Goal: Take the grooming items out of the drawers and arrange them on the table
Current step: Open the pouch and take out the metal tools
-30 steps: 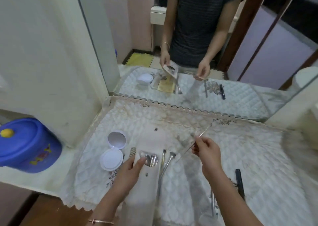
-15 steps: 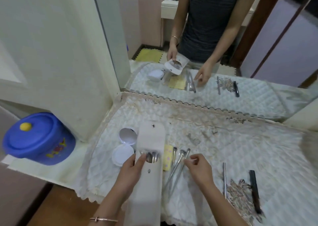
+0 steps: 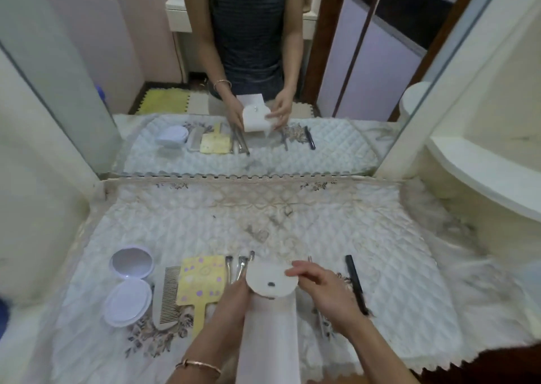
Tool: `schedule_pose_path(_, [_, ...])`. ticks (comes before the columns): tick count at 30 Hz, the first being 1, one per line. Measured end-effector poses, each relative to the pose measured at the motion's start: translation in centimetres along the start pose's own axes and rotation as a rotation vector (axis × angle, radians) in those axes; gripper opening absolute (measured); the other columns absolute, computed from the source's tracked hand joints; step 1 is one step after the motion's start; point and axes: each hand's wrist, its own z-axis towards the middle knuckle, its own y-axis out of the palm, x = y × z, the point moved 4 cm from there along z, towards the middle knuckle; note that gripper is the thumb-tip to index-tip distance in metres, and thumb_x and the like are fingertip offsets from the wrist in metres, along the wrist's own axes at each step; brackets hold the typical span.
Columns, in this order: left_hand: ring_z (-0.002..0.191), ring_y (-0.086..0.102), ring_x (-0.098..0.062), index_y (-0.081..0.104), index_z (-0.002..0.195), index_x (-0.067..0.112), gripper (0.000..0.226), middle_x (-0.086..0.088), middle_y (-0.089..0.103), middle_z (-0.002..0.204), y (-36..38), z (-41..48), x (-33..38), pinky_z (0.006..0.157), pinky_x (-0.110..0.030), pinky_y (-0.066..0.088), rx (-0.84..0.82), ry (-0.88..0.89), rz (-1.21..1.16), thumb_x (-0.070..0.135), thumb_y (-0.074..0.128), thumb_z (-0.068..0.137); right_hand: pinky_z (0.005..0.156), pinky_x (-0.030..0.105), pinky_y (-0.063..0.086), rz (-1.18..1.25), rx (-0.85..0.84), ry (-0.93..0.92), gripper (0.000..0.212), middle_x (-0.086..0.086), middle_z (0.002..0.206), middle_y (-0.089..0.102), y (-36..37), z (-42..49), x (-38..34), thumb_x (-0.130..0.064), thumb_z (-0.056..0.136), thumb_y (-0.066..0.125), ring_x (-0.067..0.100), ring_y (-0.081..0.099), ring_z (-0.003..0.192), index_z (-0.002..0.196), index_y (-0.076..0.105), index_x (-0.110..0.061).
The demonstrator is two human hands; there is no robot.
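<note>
A long white pouch (image 3: 269, 325) with a snap flap stands in front of me over the table's near edge. My left hand (image 3: 231, 304) grips its left side. My right hand (image 3: 325, 290) holds the rounded flap, folded down over the opening. On the quilted white table cover (image 3: 205, 225) lie an open round compact mirror (image 3: 130, 284), a grey comb (image 3: 168, 296), a yellow hand mirror (image 3: 202, 284) and several metal tools (image 3: 238, 268) side by side. A black tool (image 3: 355, 281) and a thin metal tool (image 3: 322, 322) lie right of my hands.
A large wall mirror (image 3: 263, 62) stands behind the table and reflects me and the items. A cream shelf unit (image 3: 483, 164) rises at the right. A white wall panel borders the left.
My right hand laid the thin metal tool down beside the others and moved onto the pouch flap, which went from open and upright to folded down. The view shifted right.
</note>
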Motion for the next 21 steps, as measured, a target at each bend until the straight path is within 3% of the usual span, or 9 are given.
schedule_pose_path(3, [0.095, 0.068, -0.029, 0.071, 0.099, 0.012, 0.049, -0.013, 0.074, 0.097, 1.2, 0.3, -0.7, 0.091, -0.043, 0.051, -0.118, -0.049, -0.108, 0.053, 0.046, 0.087, 0.095, 0.014, 0.037, -0.088, 0.037, -0.032, 0.037, -0.007, 0.121, 0.05, 0.3, -0.7, 1.5, 0.003, 0.089, 0.047, 0.008, 0.046, 0.118, 0.076, 0.068, -0.024])
schedule_pose_path(5, [0.099, 0.067, -0.032, 0.067, 0.106, 0.008, 0.033, -0.015, 0.072, 0.103, 2.0, 0.0, -0.8, 0.094, -0.047, 0.049, -0.215, 0.019, -0.101, 0.033, 0.059, 0.085, 0.102, 0.017, 0.031, -0.102, 0.05, -0.018, 0.038, -0.008, 0.123, 0.047, 0.3, -0.7, 2.0, 0.004, 0.089, 0.043, 0.005, 0.041, 0.12, 0.076, 0.067, -0.022])
schedule_pose_path(7, [0.096, 0.068, -0.031, 0.065, 0.109, 0.005, 0.028, -0.014, 0.073, 0.102, 2.3, 0.2, -0.9, 0.092, -0.047, 0.05, -0.19, 0.096, -0.05, 0.011, 0.063, 0.081, 0.101, 0.019, 0.031, -0.054, 0.073, 0.016, 0.037, -0.008, 0.124, 0.047, 0.3, -0.3, 2.1, 0.004, 0.09, 0.04, 0.005, 0.039, 0.12, 0.078, 0.067, -0.019])
schedule_pose_path(9, [0.089, 0.07, -0.027, 0.065, 0.106, 0.005, 0.026, -0.01, 0.075, 0.092, 2.1, 0.8, -0.6, 0.083, -0.041, 0.055, -0.111, 0.138, -0.011, 0.004, 0.064, 0.08, 0.1, 0.021, 0.035, -0.031, 0.12, 0.033, 0.03, -0.005, 0.119, 0.051, 0.4, 0.2, 2.3, 0.001, 0.089, 0.044, 0.012, 0.045, 0.121, 0.087, 0.064, -0.022])
schedule_pose_path(11, [0.08, 0.071, -0.019, 0.064, 0.106, 0.006, 0.027, -0.003, 0.076, 0.084, 2.1, 1.3, 0.2, 0.067, -0.026, 0.056, -0.066, 0.213, 0.071, 0.006, 0.066, 0.079, 0.086, 0.016, 0.045, -0.018, 0.109, 0.06, 0.026, -0.007, 0.099, 0.059, 0.8, 0.7, 2.8, -0.006, 0.087, 0.054, 0.013, 0.059, 0.103, 0.106, 0.055, -0.025])
schedule_pose_path(13, [0.078, 0.067, -0.013, 0.058, 0.11, 0.004, 0.031, 0.001, 0.072, 0.089, 2.5, 1.6, 1.5, 0.062, -0.011, 0.05, -0.038, 0.3, 0.194, 0.008, 0.066, 0.08, 0.076, 0.013, 0.048, -0.049, 0.079, 0.091, 0.043, -0.012, 0.089, 0.061, 1.3, 1.2, 3.3, -0.009, 0.083, 0.061, 0.007, 0.061, 0.084, 0.122, 0.046, -0.022])
schedule_pose_path(15, [0.096, 0.057, -0.007, 0.042, 0.125, 0.007, 0.047, 0.005, 0.056, 0.11, 2.7, 1.8, 2.3, 0.075, -0.003, 0.041, 0.051, 0.386, 0.367, 0.009, 0.063, 0.083, 0.085, 0.023, 0.048, -0.121, 0.134, 0.11, 0.055, -0.006, 0.098, 0.064, 1.4, 2.0, 3.7, -0.009, 0.081, 0.063, 0.012, 0.062, 0.09, 0.13, 0.041, -0.019])
schedule_pose_path(18, [0.138, 0.02, -0.014, 0.013, 0.143, 0.014, 0.071, 0.001, 0.018, 0.147, 2.6, 2.0, 2.4, 0.103, -0.016, 0.02, 0.144, 0.585, 0.674, 0.019, 0.057, 0.087, 0.103, 0.033, 0.043, -0.195, 0.167, 0.104, 0.056, 0.006, 0.126, 0.056, 1.5, 3.2, 3.1, -0.006, 0.082, 0.06, 0.02, 0.055, 0.115, 0.133, 0.04, -0.017])
schedule_pose_path(21, [0.142, -0.014, -0.018, 0.007, 0.143, 0.025, 0.076, 0.011, -0.024, 0.148, 2.0, 2.6, 0.1, 0.117, -0.033, 0.005, 0.07, 0.7, 1.029, 0.052, 0.04, 0.08, 0.104, 0.037, 0.042, -0.273, 0.189, 0.085, 0.053, 0.008, 0.127, 0.056, 1.7, 4.1, 2.7, -0.008, 0.08, 0.061, 0.02, 0.055, 0.114, 0.13, 0.045, -0.015])
